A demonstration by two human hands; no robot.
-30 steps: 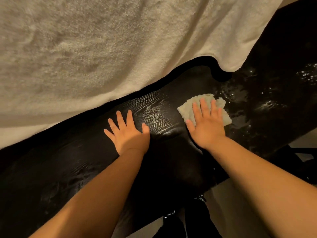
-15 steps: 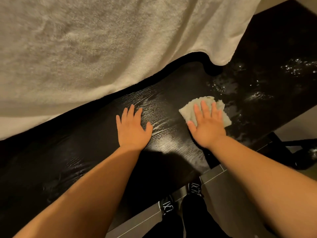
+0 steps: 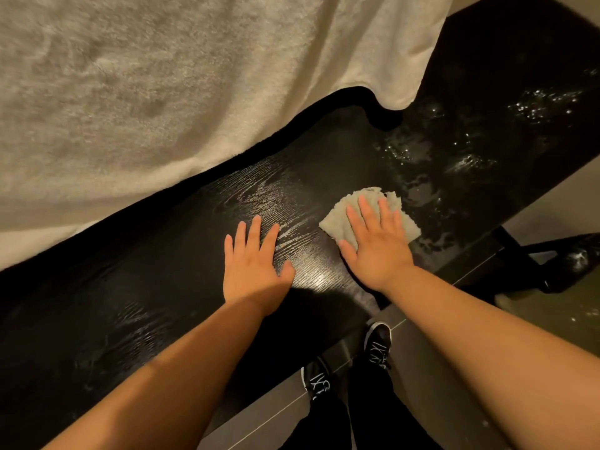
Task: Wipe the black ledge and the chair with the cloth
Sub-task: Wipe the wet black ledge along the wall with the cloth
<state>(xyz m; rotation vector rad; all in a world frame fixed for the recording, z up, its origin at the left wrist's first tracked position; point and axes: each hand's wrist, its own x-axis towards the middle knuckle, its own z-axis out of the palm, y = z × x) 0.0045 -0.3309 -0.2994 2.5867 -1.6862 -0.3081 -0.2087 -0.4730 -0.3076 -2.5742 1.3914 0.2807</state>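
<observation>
Status: the ledge pass is under way and is judged incomplete.

The right hand (image 3: 376,245) is pressing the pale, folded terry cloth (image 3: 336,224) flat against the black wood-grain ledge (image 3: 194,287). Its fingers (image 3: 365,209) are lying straight across the cloth, not curled round it. The left hand (image 3: 253,267) is resting palm-down on the bare ledge just beside the cloth, with fingers extended and holding nothing.

The section around and to the left of the hands is showing only a thin, streaky sheen. Further right, beyond the cloth, scattered water droplets and wet patches (image 3: 470,164) are still sitting on the surface, so that stretch appears to be waiting for the cloth. A thick off-white fluffy towel (image 3: 162,92) is hanging over the far edge of the ledge. A dark frame (image 3: 535,261) is standing on the grey tiled floor (image 3: 422,368) at the right; whether it belongs to the chair cannot be told. No chair wiping is showing, so that step is judged still outstanding.

Change against one second earlier:
- The left hand is now sitting closer to the right hand, and its fingers, previously fanned apart, are lying nearer together.
- The cloth is staying under the right palm, in much the same place beside the wet area.
- The view is now taking in the near edge of the ledge, the floor and a pair of black shoes (image 3: 378,344), which were mostly hidden before.
</observation>
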